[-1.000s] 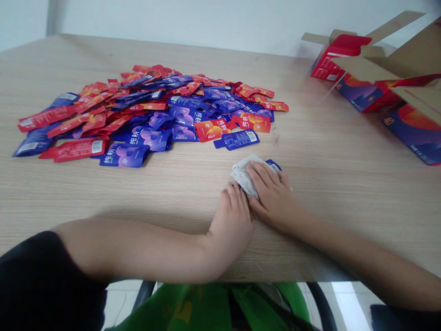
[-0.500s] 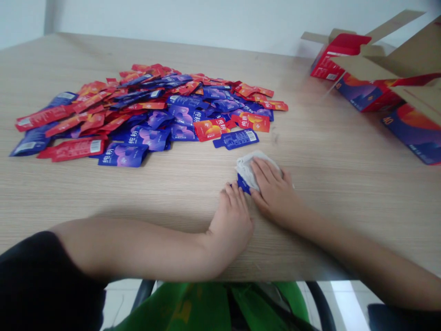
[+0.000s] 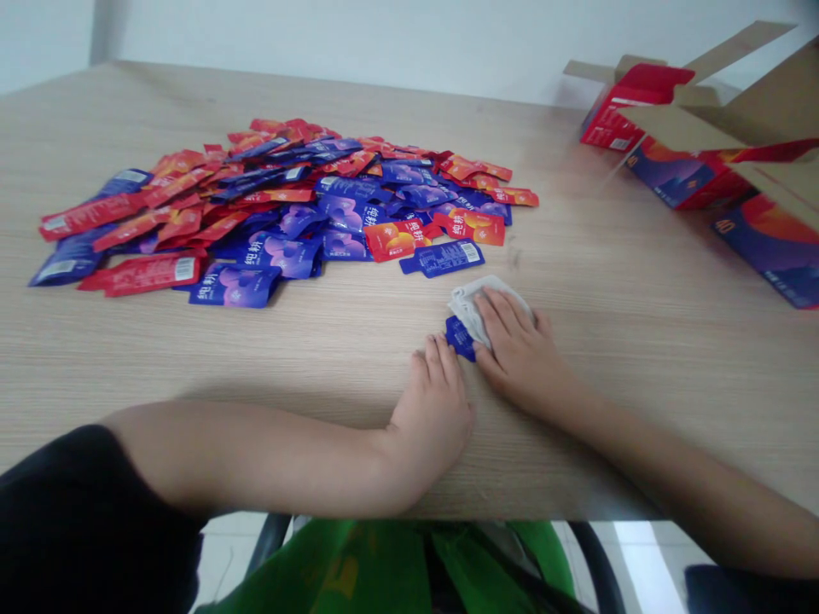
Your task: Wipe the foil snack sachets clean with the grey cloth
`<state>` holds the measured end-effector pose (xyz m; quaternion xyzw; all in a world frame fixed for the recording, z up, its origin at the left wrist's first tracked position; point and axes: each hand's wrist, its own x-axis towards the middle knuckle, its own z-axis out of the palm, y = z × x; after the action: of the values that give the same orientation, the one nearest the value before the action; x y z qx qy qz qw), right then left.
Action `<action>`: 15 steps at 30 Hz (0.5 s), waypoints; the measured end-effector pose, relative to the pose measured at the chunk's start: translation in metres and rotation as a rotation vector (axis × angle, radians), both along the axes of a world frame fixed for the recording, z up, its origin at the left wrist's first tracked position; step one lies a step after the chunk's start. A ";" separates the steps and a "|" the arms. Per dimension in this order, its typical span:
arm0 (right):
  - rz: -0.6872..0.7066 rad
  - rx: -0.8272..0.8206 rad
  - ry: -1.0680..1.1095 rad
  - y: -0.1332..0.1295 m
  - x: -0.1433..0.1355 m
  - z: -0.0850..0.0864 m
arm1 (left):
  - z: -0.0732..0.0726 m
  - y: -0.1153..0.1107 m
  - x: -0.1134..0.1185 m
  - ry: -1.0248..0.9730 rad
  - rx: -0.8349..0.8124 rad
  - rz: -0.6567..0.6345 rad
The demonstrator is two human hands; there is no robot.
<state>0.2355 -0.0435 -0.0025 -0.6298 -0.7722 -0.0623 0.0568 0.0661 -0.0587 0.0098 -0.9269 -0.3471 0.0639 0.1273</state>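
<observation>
My right hand (image 3: 515, 345) presses a crumpled white cloth (image 3: 477, 303) on the table, fingers bent over it. From under the cloth shows one end of a blue pouch (image 3: 459, 339); the rest of that pouch is hidden. Just left of it lies my left hand (image 3: 435, 392), fingers stretched out together on the table with the tips at the pouch's edge. Whether those fingertips rest on the pouch, I cannot tell. Beyond both hands another blue pouch (image 3: 451, 257) lies flat, barcode side up, at the front of a heap of red and blue pouches (image 3: 345, 209).
Two open cartons (image 3: 688, 175) with red and blue printing stand at the far right, flaps raised; a smaller red box (image 3: 611, 115) is behind them. A pale wall (image 3: 358, 43) borders the table's back edge. Green cloth (image 3: 320, 571) covers my lap.
My right hand and the cloth have shifted slightly right, and more of the blue pouch shows between my hands. The left hand stays nearly in place. The view has shifted a little.
</observation>
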 end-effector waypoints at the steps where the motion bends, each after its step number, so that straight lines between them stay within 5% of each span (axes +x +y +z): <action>1: -0.052 0.013 0.003 0.002 0.005 -0.001 | 0.000 0.000 0.000 -0.003 0.006 -0.005; 5: -0.123 0.043 -0.002 0.002 0.006 -0.003 | 0.000 0.001 0.000 -0.021 -0.006 -0.003; 11: 0.174 -0.024 -0.011 -0.009 -0.017 0.002 | 0.001 0.000 0.001 -0.015 -0.019 -0.029; 15: 0.017 -0.002 -0.025 -0.004 0.002 -0.001 | -0.001 0.000 0.001 -0.008 0.005 -0.019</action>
<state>0.2375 -0.0479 -0.0035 -0.6226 -0.7781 -0.0688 0.0470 0.0672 -0.0583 0.0090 -0.9301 -0.3389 0.0582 0.1291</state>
